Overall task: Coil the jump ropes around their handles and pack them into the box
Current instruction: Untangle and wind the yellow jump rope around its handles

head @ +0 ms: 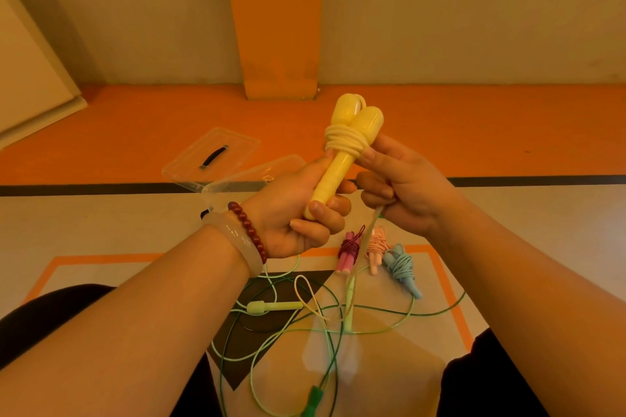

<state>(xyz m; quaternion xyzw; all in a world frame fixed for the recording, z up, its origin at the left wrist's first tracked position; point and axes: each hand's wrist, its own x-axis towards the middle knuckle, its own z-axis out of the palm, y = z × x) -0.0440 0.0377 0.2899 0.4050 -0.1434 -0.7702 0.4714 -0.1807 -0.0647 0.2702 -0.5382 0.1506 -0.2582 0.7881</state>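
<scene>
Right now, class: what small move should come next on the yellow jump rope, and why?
Probably another turn round the yellow handles: the left hand grips them, only a few loops sit there, and loose rope trails down from the right hand.

Head view: from the head, facing forward and down.
Nearness: close to left hand (298, 213) and right hand (406, 186); floor (101, 220) beyond.
Edges: seemingly lens-bent.

Lid (211, 154) behind box (244, 179), coiled ropes (376, 249) nearer right
</scene>
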